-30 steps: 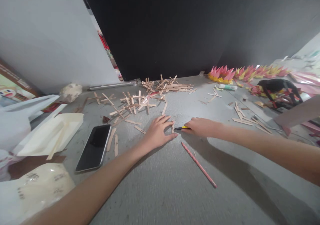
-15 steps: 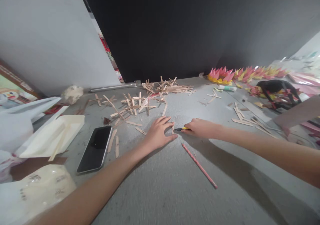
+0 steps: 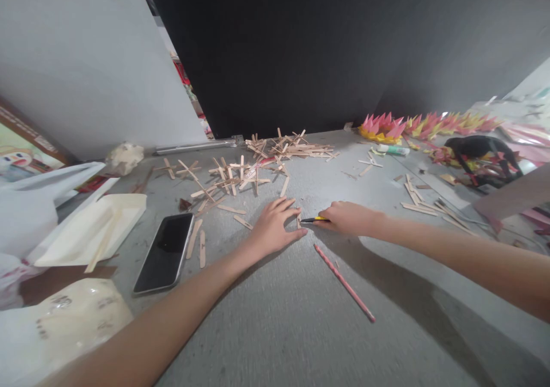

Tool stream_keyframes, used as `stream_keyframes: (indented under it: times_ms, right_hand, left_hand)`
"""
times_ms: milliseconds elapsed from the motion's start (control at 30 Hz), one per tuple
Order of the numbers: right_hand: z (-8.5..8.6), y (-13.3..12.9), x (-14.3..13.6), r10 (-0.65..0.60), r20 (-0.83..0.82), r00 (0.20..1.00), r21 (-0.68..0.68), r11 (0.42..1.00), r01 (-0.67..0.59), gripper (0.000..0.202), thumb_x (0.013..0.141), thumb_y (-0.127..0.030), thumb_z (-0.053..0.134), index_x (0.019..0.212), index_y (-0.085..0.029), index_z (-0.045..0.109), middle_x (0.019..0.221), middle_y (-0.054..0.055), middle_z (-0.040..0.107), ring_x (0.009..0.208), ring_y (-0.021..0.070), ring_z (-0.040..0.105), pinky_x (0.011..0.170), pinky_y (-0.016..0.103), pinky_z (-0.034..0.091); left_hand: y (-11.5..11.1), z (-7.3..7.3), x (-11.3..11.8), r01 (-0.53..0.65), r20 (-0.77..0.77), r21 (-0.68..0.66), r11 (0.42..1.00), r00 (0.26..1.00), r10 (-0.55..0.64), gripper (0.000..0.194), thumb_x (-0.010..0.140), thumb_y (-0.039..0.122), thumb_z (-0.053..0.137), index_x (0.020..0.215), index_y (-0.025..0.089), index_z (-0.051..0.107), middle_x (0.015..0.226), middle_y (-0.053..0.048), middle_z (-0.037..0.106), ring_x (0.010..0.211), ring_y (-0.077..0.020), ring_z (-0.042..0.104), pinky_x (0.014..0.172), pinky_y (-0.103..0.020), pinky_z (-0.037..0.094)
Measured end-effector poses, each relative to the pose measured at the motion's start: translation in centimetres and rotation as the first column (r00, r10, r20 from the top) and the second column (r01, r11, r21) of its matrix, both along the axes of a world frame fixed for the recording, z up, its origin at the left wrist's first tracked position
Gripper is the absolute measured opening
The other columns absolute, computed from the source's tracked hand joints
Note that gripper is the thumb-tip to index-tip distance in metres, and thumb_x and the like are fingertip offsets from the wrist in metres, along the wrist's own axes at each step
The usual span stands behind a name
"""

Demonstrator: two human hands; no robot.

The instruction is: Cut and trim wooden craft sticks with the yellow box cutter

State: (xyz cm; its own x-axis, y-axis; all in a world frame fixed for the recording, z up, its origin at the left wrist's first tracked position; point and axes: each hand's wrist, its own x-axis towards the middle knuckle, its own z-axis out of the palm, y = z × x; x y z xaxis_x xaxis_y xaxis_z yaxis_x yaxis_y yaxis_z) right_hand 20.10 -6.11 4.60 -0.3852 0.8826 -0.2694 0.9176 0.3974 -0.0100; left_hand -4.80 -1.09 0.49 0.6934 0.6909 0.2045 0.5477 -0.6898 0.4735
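My left hand (image 3: 275, 226) lies on the grey table, its thumb and fingertips holding a short wooden stick (image 3: 298, 221) by its two ends. Closed around a yellow and black craft knife (image 3: 317, 219) is my right hand (image 3: 347, 218), just to the right of it. The blade's tip points left and meets the stick or lies right beside it. Below the hands a pink patterned pencil (image 3: 344, 282) lies slantwise on the table.
Wooden sticks (image 3: 230, 175) are heaped toward the back. On the left are a phone (image 3: 164, 254), a cream tray (image 3: 88, 232) and plastic bags (image 3: 81, 312). Pink and yellow paper petals (image 3: 382, 128), a glue tube (image 3: 393, 150) and more sticks (image 3: 419, 208) lie at the right.
The whole view has shifted slightly. Both hands keep nearly the same pose around the stick and knife. A small wood chip now shows beside the pencil.
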Motion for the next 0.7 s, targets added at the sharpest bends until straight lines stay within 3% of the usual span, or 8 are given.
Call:
stream_keyframes:
  times_ms: [267,700]
  right_hand:
    - [0.44,-0.19,-0.1,-0.078,-0.005,0.997,-0.072,0.994,0.078,0.053,0.112,-0.056,0.04,0.108,-0.017,0.076,0.098,0.014,0.076,0.084,0.0231,0.074,0.068,0.028,0.042]
    - [-0.04,-0.06,0.37,-0.021,-0.067,0.998,-0.06,0.998,0.017,0.053,0.113,-0.051,0.038,0.101,-0.017,0.077,0.084,0.011,0.076,0.074,0.0202,0.071,0.061,0.028,0.033]
  left_hand:
    - [0.09,-0.42,-0.08,0.013,0.029,-0.001,1.0,0.999,-0.013,0.06,0.089,0.064,0.074,0.137,0.027,0.072,0.161,-0.009,0.055,0.154,-0.0335,0.041,0.127,-0.057,0.034]
    - [-0.16,0.14,-0.03,0.0,0.005,-0.006,1.0,1.0,0.0,0.06,0.087,0.063,0.077,0.134,0.025,0.073,0.16,-0.01,0.056,0.153,-0.0344,0.042,0.127,-0.056,0.036]
